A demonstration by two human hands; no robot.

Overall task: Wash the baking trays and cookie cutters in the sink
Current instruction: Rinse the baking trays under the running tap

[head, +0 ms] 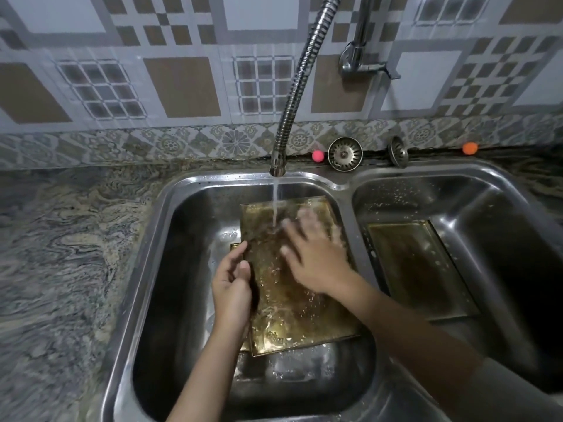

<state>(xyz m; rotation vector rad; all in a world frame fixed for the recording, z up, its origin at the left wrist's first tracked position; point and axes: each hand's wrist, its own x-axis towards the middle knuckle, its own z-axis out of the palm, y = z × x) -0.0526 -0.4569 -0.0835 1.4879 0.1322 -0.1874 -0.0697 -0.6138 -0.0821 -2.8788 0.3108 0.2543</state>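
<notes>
A gold baking tray [289, 303] lies tilted in the left sink basin [170, 269] under running water from the flexible tap hose [300, 86]. My left hand [233, 287] grips the tray's left edge, thumb on top. My right hand [313, 254] lies flat with spread fingers on the tray's wet surface, its fingertips blurred. The edge of another gold tray [235, 246] shows beneath, at the left. A further gold tray [423, 266] rests in the right basin [502, 239]. No cookie cutters are visible.
Two metal drain strainers [345, 153] [398, 151] stand at the sink's back rim, with a pink ball [317, 155] and an orange ball [470, 148] beside them. A marbled stone counter [67, 254] lies left. The tap valve [358, 60] is on the tiled wall.
</notes>
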